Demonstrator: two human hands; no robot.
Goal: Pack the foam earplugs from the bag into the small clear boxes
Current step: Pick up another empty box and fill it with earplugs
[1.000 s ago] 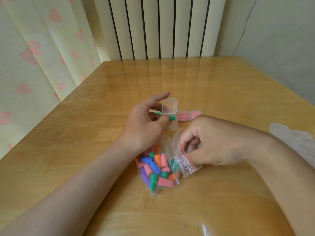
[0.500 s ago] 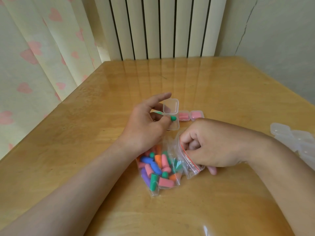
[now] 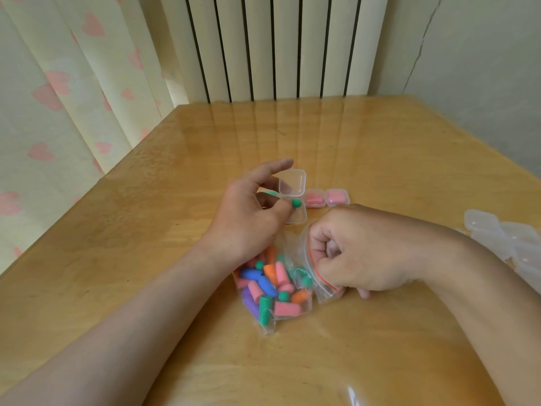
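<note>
A clear zip bag [image 3: 270, 291] of pink, green, blue, orange and purple foam earplugs lies on the wooden table [image 3: 380, 159]. My left hand [image 3: 248, 212] pinches a green earplug [image 3: 296, 203] at the rim of a small clear box [image 3: 292, 189] whose lid stands open. My right hand [image 3: 357, 253] is curled inside the bag's red-striped mouth; what its fingers hold is hidden. Two shut boxes with pink earplugs [image 3: 326, 197] sit just right of the open box.
Several empty clear boxes [image 3: 509, 241] are heaped at the table's right edge. A heart-print curtain [image 3: 58, 98] hangs on the left, and a ribbed radiator [image 3: 278, 45] stands behind the table. A clear cover lies over the tabletop.
My right hand has shifted slightly inside the bag's mouth. My left hand still holds the green earplug at the open box.
</note>
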